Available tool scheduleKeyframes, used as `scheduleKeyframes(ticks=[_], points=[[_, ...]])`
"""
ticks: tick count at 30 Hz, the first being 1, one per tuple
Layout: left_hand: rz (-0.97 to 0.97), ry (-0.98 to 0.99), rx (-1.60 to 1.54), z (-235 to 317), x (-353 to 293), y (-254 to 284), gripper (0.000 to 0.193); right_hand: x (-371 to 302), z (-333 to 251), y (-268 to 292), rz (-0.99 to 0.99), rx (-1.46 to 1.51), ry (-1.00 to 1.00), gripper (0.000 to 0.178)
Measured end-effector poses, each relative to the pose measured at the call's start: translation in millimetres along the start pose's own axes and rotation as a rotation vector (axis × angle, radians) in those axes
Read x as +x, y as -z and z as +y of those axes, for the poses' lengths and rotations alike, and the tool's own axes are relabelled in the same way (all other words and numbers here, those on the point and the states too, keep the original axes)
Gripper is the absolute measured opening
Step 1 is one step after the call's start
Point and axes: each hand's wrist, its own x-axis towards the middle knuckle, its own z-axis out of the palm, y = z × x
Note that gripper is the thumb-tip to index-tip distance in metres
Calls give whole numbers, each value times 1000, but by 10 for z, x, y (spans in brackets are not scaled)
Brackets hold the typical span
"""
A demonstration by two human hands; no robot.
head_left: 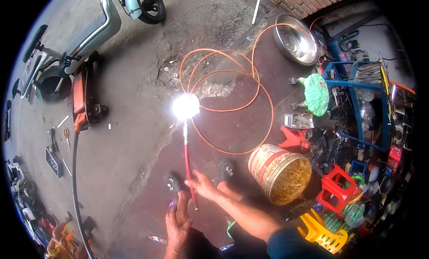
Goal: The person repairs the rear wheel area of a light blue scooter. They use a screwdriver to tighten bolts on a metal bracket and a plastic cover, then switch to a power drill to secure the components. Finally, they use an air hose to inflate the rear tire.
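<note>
In my right hand is a long red-handled rod, gripped near its lower part. Its silver shaft runs away from me into a white glare that hides the far end. Small bright specks show around the glare. Lower and to the left, my left hand has its fingers stretched and its thumb apart. A small purple thing shows at its fingertips; whether the hand touches it I cannot tell. An orange hose lies in loops on the ground beyond the rod, partly behind the glare.
A bucket of yellowish material stands tilted at right, near red stools and a yellow stool. Behind are a green-covered stool, a metal basin and a blue rack. An electric scooter and orange jack stand left.
</note>
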Motion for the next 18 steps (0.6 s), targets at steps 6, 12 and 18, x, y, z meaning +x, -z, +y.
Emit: scheduleKeyframes(ticks=[6,12,18], points=[[234,197,-697,1154,-2213,1494,38,-2821,-1855,-1925,-478,-37,150,37],[711,120,70,-113,-4861,2209,13,-3685,-2403,-3307,-580,507,-195,30],[896,810,606,-1988,-8111,2338,25,-3862,-1579,-4133,-318,669,-207,28]])
